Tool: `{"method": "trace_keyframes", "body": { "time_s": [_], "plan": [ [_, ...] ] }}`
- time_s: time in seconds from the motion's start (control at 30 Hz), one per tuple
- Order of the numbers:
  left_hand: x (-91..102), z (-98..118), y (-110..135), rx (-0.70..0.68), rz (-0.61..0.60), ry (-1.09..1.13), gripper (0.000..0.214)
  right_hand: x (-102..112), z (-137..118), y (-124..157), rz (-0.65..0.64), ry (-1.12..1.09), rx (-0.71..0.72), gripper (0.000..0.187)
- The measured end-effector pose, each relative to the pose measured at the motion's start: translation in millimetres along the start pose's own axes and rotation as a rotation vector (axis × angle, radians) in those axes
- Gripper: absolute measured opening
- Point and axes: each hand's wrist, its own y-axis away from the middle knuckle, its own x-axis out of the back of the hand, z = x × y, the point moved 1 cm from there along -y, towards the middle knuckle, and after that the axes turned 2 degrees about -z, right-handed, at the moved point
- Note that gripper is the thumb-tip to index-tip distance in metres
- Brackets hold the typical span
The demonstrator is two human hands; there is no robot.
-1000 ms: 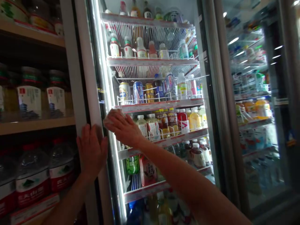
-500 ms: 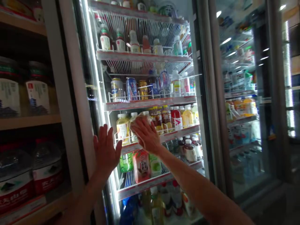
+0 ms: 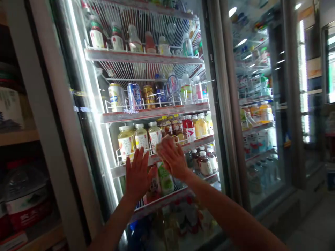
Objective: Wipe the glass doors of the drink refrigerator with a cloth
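Observation:
In front of a lit drinks fridge, my right hand (image 3: 174, 158) lies spread on a pale cloth (image 3: 162, 142), pressing it against the glass door (image 3: 167, 78). Only the cloth's edge shows beyond my fingertips. To its left, my left hand (image 3: 138, 174) is raised with fingers stretched and holds nothing; whether it touches the glass I cannot tell. Behind the glass, pale yellow bottles (image 3: 141, 136) stand on the shelf at hand height. A green pack (image 3: 166, 181) shows just below my right hand.
Cans (image 3: 134, 96) and several bottles fill the shelves above. A metal door frame (image 3: 227, 104) runs down the right side, with another glass-fronted fridge (image 3: 258, 139) beyond. On the left, a wooden shelf (image 3: 19, 137) carries large jars and bottles.
My view has shifted right. My right hand has slid with the cloth lower and to the right over the glass. My left hand has moved right, from the door's edge to beside my right hand.

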Motion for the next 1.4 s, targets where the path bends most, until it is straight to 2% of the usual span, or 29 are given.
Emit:
{"method": "trace_keyframes", "body": {
  "time_s": [0.03,0.07,0.1,0.17,0.23,0.3,0.33,0.37,0.4,0.5,0.53,0.57,0.6,0.63,0.73,0.8,0.87,0.93,1.0,1.07,1.1,1.17,1.27,1.33,1.4],
  "plan": [
    [-2.7,2.1,2.1,0.002,-0.008,-0.012,0.067,-0.1,-3.6,6.6,-0.024,-0.004,0.082,0.050],
    [-5.1,2.8,4.9,0.008,-0.019,-0.023,0.067,1.1,0.6,14.3,-0.032,0.001,0.096,0.049],
    [-7.1,2.3,7.9,0.013,-0.029,-0.031,0.067,3.4,12.4,22.9,-0.032,0.013,0.050,0.049],
    [-10.2,-0.2,13.3,0.017,-0.040,-0.036,0.066,9.9,51.5,40.9,-0.005,0.052,-0.177,0.052],
    [-12.3,-2.6,16.0,0.017,-0.042,-0.042,0.067,16.2,92.1,55.6,0.087,0.102,-0.485,0.056],
    [-13.6,-3.3,15.8,0.028,-0.037,-0.057,0.069,19.0,110.7,62.9,0.196,0.142,-0.707,0.058],
    [-13.9,-2.8,15.1,0.032,-0.034,-0.060,0.069,18.4,108.2,63.6,0.220,0.147,-0.741,0.058],
    [-14.0,-1.8,14.3,0.036,-0.031,-0.058,0.070,16.5,98.3,62.8,0.205,0.138,-0.707,0.059],
    [-13.8,-0.2,13.9,0.041,-0.027,-0.050,0.069,13.6,83.0,61.2,0.156,0.111,-0.603,0.059],
    [-12.2,8.0,16.7,0.032,-0.022,-0.002,0.068,5.8,35.2,60.9,-0.034,-0.004,-0.140,0.056],
    [-11.6,11.3,19.2,0.023,-0.026,0.012,0.067,5.6,28.8,64.2,-0.066,-0.022,-0.047,0.054],
    [-11.2,14.6,22.3,0.013,-0.028,0.022,0.067,7.1,30.3,69.2,-0.071,-0.021,-0.023,0.054],
    [-11.0,17.4,25.8,0.007,-0.033,0.027,0.067,9.9,39.3,75.4,-0.056,-0.004,-0.067,0.054],
    [-11.2,19.5,29.4,0.006,-0.040,0.029,0.067,13.5,54.3,82.3,-0.024,0.028,-0.167,0.055],
    [-14.1,21.6,38.3,0.020,-0.061,0.016,0.067,22.8,105.8,99.2,0.112,0.126,-0.542,0.057],
    [-17.4,20.8,41.5,0.039,-0.079,-0.009,0.066,22.9,116.5,101.3,0.188,0.156,-0.683,0.058],
    [-20.4,19.9,42.7,0.058,-0.089,-0.035,0.065,17.1,96.1,96.1,0.186,0.135,-0.655,0.059],
    [-21.6,19.8,42.6,0.064,-0.097,-0.041,0.063,8.2,54.7,88.1,0.099,0.072,-0.485,0.059],
    [-20.0,19.6,42.1,0.055,-0.093,-0.031,0.064,1.3,15.2,83.0,-0.003,-0.006,-0.254,0.055],
    [-15.9,17.9,42.9,0.051,-0.074,-0.012,0.066,0.4,-0.4,84.2,-0.044,-0.039,-0.094,0.052],
    [-13.2,16.1,44.1,0.062,-0.058,-0.002,0.067,2.3,3.8,87.1,-0.037,-0.031,-0.074,0.053],
    [-8.2,10.7,48.3,0.098,-0.032,0.008,0.067,8.3,30.3,94.3,0.012,0.019,-0.181,0.057],
    [-5.5,2.7,56.6,0.134,-0.031,-0.017,0.069,14.1,69.7,97.3,0.140,0.106,-0.526,0.060],
    [-7.2,0.5,60.2,0.133,-0.038,-0.044,0.070,11.0,62.0,89.3,0.167,0.110,-0.604,0.060],
    [-9.1,1.0,60.9,0.131,-0.035,-0.061,0.071,3.1,22.8,76.1,0.105,0.060,-0.461,0.060]
  ]
}}
